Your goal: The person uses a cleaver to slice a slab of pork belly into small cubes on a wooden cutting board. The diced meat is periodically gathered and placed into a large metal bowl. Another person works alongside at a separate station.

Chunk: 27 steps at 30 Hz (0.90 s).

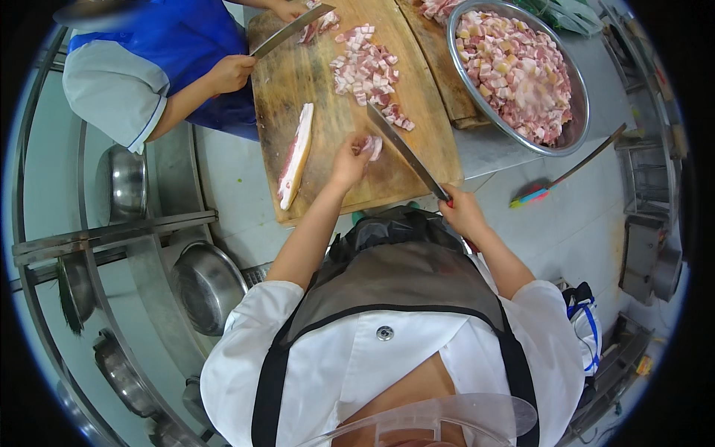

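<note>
My right hand (463, 210) grips the handle of a long knife (408, 154), its blade slanting up and left over the wooden cutting board (328, 74). Between the fingers of my left hand (351, 159) is a small piece of pork (372, 147), just left of the blade. Left of that hand lies a strip of pork belly (296, 158) with a pale edge, touched by nobody. Beyond the blade's tip spreads a pile of diced pork (365, 67).
Across the board's far left, a co-worker in a blue apron (216, 52) holds another knife (292, 30) over meat. A large steel bowl (579, 123) heaped with diced meat stands at the right. Metal basins (207, 287) sit on the left rack; a brush (530, 195) appears at the right.
</note>
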Each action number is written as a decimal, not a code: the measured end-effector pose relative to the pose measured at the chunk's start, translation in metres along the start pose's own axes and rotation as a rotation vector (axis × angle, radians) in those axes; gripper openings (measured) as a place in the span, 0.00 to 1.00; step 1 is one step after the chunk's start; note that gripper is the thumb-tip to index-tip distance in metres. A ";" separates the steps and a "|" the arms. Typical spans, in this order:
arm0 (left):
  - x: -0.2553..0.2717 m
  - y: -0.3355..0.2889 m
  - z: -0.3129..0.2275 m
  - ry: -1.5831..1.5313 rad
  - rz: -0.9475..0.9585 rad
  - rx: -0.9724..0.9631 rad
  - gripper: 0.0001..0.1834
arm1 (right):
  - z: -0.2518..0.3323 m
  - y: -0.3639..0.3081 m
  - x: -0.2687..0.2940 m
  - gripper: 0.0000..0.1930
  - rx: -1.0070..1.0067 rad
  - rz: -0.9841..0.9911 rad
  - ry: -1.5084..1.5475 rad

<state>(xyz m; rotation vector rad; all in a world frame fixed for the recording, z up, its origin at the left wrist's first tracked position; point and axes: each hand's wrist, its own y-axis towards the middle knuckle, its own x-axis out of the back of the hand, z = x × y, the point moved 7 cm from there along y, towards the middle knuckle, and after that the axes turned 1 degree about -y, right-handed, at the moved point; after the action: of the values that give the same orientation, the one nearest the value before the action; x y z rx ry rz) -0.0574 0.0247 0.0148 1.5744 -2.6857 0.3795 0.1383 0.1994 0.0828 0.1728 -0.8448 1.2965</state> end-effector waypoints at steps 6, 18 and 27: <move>0.007 -0.008 -0.005 0.422 -0.091 -0.106 0.21 | 0.004 -0.001 0.003 0.18 0.013 0.001 -0.025; -0.017 -0.017 -0.019 0.642 -0.216 -0.437 0.14 | 0.033 -0.007 0.002 0.17 0.187 -0.042 -0.139; -0.019 -0.016 -0.017 0.645 -0.301 -0.427 0.10 | 0.039 0.008 -0.017 0.17 0.143 0.030 -0.285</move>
<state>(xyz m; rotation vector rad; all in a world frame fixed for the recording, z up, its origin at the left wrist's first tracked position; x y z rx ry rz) -0.0366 0.0374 0.0325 1.3862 -1.8646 0.2279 0.1130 0.1673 0.0966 0.4676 -0.9982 1.3809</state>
